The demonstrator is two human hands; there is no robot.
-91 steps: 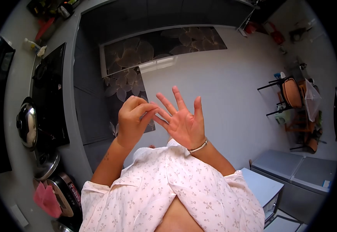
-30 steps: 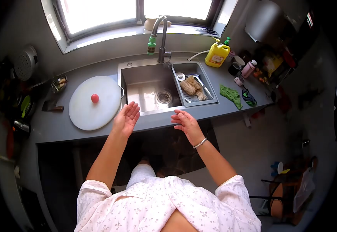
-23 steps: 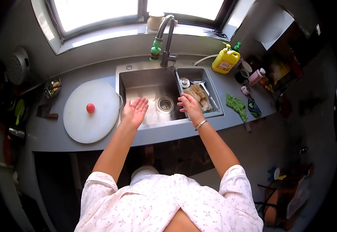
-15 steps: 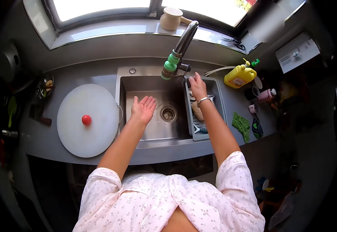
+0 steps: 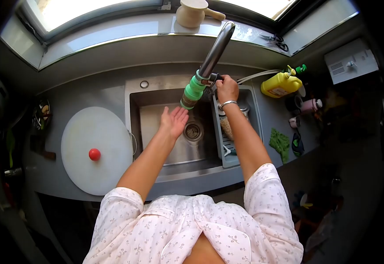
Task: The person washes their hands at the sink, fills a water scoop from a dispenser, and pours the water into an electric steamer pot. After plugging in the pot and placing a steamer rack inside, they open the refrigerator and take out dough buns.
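My left hand (image 5: 174, 122) is palm up over the sink (image 5: 150, 125), fingers stretched out, just below the green nozzle (image 5: 193, 90) of the faucet (image 5: 216, 49). It holds nothing, and no water shows on it. To the right of the spout, my right hand (image 5: 228, 90) has its fingers closed around the faucet handle (image 5: 217, 78), most of which they cover. A silver bracelet (image 5: 228, 103) circles that wrist. Below the right forearm, a grey draining basket (image 5: 258, 115) with a brush (image 5: 226, 127) in it sits inside the sink's right side.
Left of the sink lies a round white cutting board (image 5: 79, 136) with a red tomato (image 5: 94, 154). A yellow bottle (image 5: 281, 85), green cloth (image 5: 280, 144) and pink bottle (image 5: 310, 105) stand or lie at right. A clay pot (image 5: 191, 14) and scissors (image 5: 274, 41) rest on the windowsill.
My right hand has closed on the faucet handle. My left hand has moved right, towards the nozzle. The whole view has shifted slightly.
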